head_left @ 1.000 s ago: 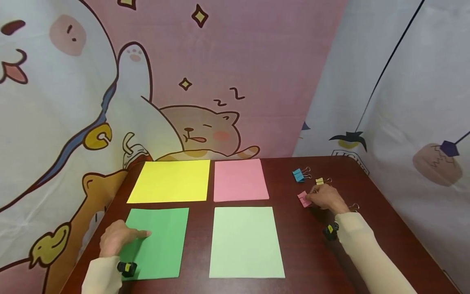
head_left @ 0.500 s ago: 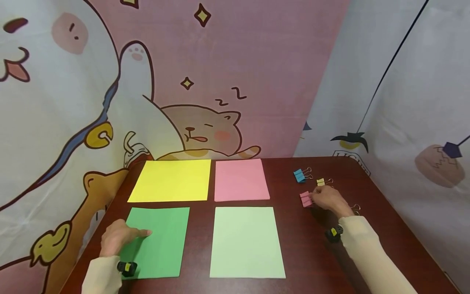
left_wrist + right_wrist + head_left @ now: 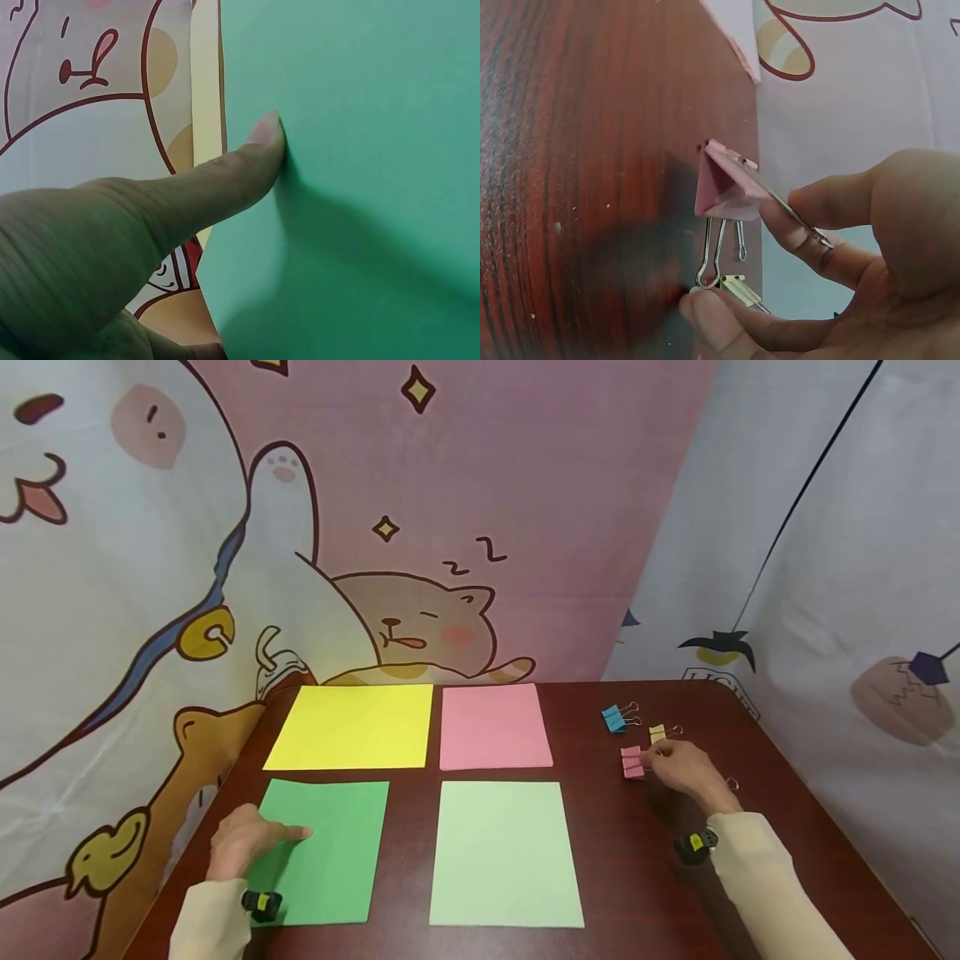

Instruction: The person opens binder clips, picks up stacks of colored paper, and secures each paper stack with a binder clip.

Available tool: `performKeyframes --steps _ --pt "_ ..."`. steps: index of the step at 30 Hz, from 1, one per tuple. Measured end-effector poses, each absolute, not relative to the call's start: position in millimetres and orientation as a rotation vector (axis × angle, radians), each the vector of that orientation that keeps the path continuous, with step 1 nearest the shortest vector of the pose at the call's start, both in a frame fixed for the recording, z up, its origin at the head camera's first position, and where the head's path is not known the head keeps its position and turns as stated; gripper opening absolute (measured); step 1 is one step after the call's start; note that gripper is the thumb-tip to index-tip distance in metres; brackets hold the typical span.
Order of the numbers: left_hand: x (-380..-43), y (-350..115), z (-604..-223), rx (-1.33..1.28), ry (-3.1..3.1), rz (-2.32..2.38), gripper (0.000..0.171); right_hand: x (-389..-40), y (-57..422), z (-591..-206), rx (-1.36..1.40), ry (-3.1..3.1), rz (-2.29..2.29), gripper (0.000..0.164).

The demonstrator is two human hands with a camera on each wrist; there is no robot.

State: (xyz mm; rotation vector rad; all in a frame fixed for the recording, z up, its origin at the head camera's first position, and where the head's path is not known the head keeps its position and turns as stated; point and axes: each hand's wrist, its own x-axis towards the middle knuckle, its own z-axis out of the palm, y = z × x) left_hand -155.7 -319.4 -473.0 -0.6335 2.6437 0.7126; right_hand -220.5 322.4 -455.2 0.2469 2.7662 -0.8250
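Observation:
The fingers and thumb of my right hand (image 3: 684,768) hold a pink binder clip (image 3: 633,762) by its wire handles. In the right wrist view the pink clip's wedge-shaped body (image 3: 727,184) shows end-on, one handle by the thumb and the other against the fingers. Just behind it lies a yellow binder clip (image 3: 657,732), partly covered by the hand in that view. My left hand (image 3: 243,839) is at the left edge of a dark green sheet (image 3: 337,852). Its straight thumb rests on the sheet; the other fingers are mostly hidden.
A blue binder clip (image 3: 615,719) lies behind the pink one. Another clip's wire handle (image 3: 732,783) shows beside my right wrist. Yellow (image 3: 348,727), pink (image 3: 495,727) and pale green (image 3: 504,853) sheets lie on the dark red table (image 3: 405,877). A printed cloth (image 3: 570,527) hangs behind.
My right hand has shifted slightly right with the pink clip, which has turned from slanted to nearly straight. The left hand stays in place on the green sheet.

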Motion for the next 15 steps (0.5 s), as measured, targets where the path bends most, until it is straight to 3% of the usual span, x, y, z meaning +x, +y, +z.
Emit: performKeyframes --steps 7,12,15 --pt "-155 -321 -473 -0.622 2.628 0.718 0.108 -219 328 -454 0.279 2.598 -1.066 0.051" --pt "-153 -321 -472 -0.605 2.626 0.754 0.101 -218 331 -456 0.362 2.483 -1.241 0.069" --pt "-152 -321 -472 -0.586 2.627 0.776 0.097 -217 335 -458 0.356 2.414 -1.357 0.070"
